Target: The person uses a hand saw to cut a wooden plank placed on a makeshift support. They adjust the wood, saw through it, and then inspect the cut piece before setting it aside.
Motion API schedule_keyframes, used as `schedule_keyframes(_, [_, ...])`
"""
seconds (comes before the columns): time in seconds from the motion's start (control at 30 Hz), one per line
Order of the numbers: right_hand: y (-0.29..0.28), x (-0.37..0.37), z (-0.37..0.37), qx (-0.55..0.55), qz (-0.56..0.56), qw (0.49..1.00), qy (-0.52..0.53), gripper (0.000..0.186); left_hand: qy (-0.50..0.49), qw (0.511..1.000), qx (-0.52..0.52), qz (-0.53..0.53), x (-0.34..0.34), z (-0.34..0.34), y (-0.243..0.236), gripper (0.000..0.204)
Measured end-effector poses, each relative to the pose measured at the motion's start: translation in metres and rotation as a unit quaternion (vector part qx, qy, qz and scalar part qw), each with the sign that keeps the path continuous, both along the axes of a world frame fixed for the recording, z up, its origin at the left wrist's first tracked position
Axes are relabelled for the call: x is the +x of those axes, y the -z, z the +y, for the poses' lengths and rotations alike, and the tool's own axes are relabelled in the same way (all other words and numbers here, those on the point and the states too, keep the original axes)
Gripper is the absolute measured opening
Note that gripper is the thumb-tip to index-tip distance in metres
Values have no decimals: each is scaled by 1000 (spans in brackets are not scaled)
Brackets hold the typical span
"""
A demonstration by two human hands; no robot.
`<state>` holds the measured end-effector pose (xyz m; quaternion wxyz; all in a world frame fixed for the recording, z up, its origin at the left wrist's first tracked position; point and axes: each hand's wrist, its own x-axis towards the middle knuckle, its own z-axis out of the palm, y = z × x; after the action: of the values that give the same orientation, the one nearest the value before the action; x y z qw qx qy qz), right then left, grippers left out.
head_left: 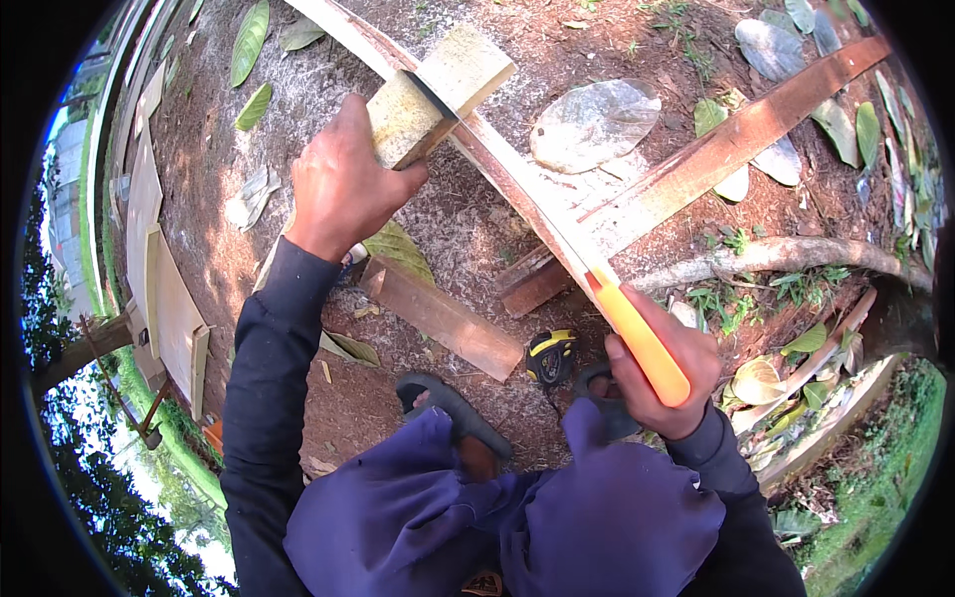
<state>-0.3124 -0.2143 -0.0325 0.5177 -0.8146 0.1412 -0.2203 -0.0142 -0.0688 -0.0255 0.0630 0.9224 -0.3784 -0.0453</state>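
Observation:
My right hand is closed around the orange handle of what looks like a handsaw. Its long, thin blade runs away to the upper left and crosses a short, pale wooden block. A dark stretch of the blade lies over the block's middle; how deep it sits in the wood I cannot tell. Gripping the near left part of the block is my left hand, thumb along its near side. What supports the block from below is hidden.
A yellow and black tape measure lies by my feet, beside a short board. One long reddish plank slants across the right. Large leaves litter the dirt ground, and a root crosses it. Pale boards stand at far left.

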Motion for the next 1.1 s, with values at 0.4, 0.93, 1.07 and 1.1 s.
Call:
schedule_keyframes(0.4, [0,14,-7,-3,-14,1000,-19,43,-2,1000,0,-3,1,3,0,51])
schedule_keyframes(0.93, [-17,13,2,-7,3,1000,-18,40,-16,999,29,11,-10,-4,-4,59])
schedule_keyframes(1.07, [-5,135,-1,2,-104,995,6,33,-15,1000,3,5,-3,-13,-3,56])
schedule_keyframes(1.1, [1,125,4,12,-84,996,5,34,-12,1000,1,12,-3,-8,-2,56])
